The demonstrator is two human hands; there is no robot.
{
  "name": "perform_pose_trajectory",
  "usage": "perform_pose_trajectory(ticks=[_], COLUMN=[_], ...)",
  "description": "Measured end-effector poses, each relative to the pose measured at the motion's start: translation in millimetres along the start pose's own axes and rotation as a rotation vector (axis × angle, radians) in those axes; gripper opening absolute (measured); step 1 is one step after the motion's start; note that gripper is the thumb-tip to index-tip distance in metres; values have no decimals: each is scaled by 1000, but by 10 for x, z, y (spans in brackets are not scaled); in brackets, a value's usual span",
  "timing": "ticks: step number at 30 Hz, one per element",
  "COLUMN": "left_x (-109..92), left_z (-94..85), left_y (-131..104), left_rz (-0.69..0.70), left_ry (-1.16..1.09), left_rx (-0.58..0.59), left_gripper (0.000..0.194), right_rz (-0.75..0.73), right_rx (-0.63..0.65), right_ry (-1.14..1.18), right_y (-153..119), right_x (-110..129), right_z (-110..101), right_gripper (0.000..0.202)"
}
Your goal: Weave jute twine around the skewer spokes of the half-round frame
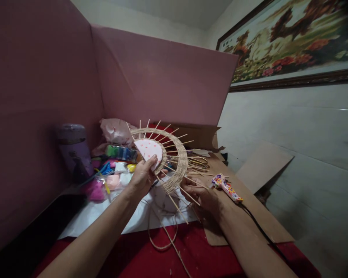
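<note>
Raised above the table is a fan-shaped piece of thin sticks woven with jute twine [181,154]. Its sticks radiate outward past a wide twine band. At its centre sits a white half-circle with pink dots [150,150], edged in twine. My left hand [143,177] pinches this half-circle, thumb on the front and fingers behind. My right hand [201,193] is closed at the band's lower right edge, its fingers curled among the sticks and partly hidden behind them. Loose twine [162,247] hangs in a loop below and trails toward the table's front edge.
A dotted glue gun [227,188] with a black cord lies on cardboard [258,220] at right. Coloured clay packets [113,179] and a purple tumbler [75,150] stand left. Coiled twine [198,164] lies behind my right hand. Pink panels [162,77] enclose the back and left.
</note>
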State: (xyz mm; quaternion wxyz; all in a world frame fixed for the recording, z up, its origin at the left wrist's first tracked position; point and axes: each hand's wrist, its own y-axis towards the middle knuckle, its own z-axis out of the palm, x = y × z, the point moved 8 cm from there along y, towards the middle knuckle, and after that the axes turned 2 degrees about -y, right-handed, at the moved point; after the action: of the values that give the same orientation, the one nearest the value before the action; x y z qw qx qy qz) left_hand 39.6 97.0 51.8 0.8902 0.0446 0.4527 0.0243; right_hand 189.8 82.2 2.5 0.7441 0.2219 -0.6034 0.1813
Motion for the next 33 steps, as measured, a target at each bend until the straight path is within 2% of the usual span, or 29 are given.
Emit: perform_pose_trajectory(ticks=[4, 7, 13, 17, 25, 29, 33], left_x=[-165, -199, -168, -170, -213, -244, -194], left_z=[-75, -162, -304, -366, -396, -419, -399], left_y=[4, 29, 91, 117, 143, 135, 106], left_rz=[147, 183, 208, 210, 228, 252, 175], left_ry=[-23, -10, -10, 15, 27, 34, 43], left_rx=[-40, -72, -105, -146, -175, -214, -217], left_gripper=[21, 22, 26, 24, 18, 15, 13], right_rz=[113, 176, 176, 164, -1, -105, -286], right_rx=[69, 77, 88, 4, -330, -359, -415], right_ry=[134, 157, 92, -63, -442, -494, -558], right_y=[11, 23, 36, 21, 21, 42, 16], right_x=[-57, -118, -148, -87, 174, 273, 392], right_z=[109, 120, 39, -92, -413, -444, -422], right_gripper=[26, 26, 31, 36, 37, 33, 27])
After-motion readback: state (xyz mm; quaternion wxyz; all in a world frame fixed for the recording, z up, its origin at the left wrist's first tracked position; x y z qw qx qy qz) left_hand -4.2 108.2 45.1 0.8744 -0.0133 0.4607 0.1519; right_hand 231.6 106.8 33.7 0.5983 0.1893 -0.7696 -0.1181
